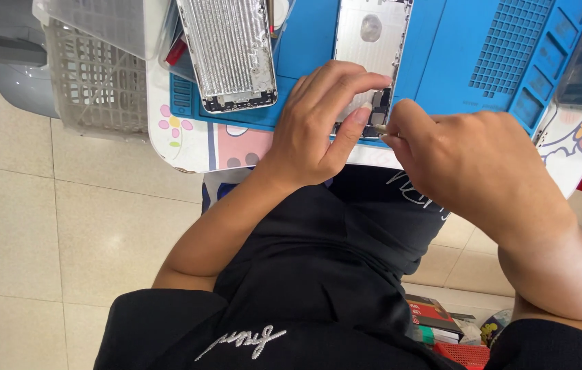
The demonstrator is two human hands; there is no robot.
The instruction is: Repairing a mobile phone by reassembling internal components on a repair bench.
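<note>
Phone shell (371, 31): your left hand (318, 116) pinching its 6 o'clock end, right hand (472, 161) gripping tool tip (379, 128); internals still exposed.

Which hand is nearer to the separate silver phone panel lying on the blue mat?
Left. The left hand lies just beside the silver phone panel; the right hand is farther away.

Bright, even daylight, soft shadows, sharp focus, slight wide-angle stretch at edges.
</note>
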